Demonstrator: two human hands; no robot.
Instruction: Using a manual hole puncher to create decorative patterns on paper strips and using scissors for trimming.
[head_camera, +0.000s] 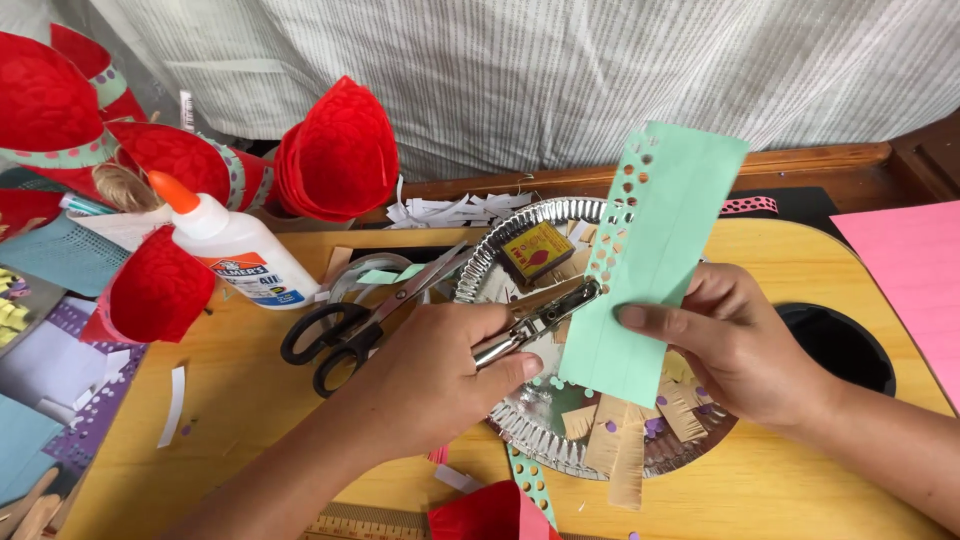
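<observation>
My left hand (430, 375) is closed around a metal hole punch (540, 318), whose jaws bite the left edge of a mint green paper strip (650, 255). My right hand (735, 340) pinches that strip from the right, holding it upright over a silver foil plate (500, 262). A row of punched holes runs down the strip's upper left edge. Small paper dots and fringed tan paper pieces (625, 445) lie in the plate, along with a small yellow and red matchbox (537, 251).
Black-handled scissors (335, 335) lie left of the plate on the wooden lap table (250, 400). A white glue bottle with orange cap (235, 250) lies behind them. Red paper cones (340, 150) stand at back left. A pink sheet (915, 270) is at right, beside a black round cup hole (845, 345).
</observation>
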